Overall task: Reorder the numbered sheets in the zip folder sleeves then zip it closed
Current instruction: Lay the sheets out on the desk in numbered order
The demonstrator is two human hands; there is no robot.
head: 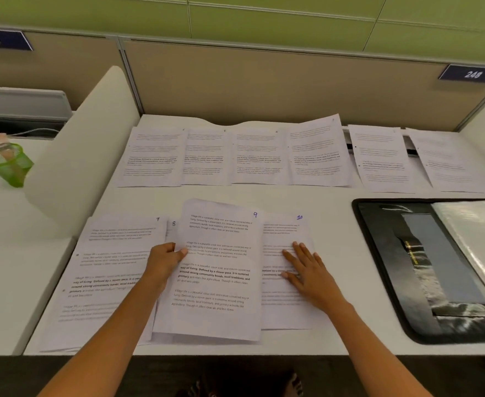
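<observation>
Sheets numbered 7 (pixel 112 270), 8 (pixel 173 224), 9 (pixel 221 282) and 10 (pixel 287 308) lie in a row along the near edge of the white desk. Sheet 9 is lifted and tilted over sheet 8, hiding most of it. My left hand (pixel 164 262) pinches sheet 9 at its left edge, thumb on top. My right hand (pixel 304 270) lies flat with straight fingers on sheet 10. Several more printed sheets (pixel 235 156) are spread in a row at the back. The black zip folder (pixel 435 267) lies open at the right, its clear sleeves (pixel 475 233) showing.
A white divider panel (pixel 81 156) stands at the left of the desk. Beyond it a green mesh cup (pixel 6 164) sits on the neighbouring desk. Beige partition walls with number plates 247 and 248 close off the back.
</observation>
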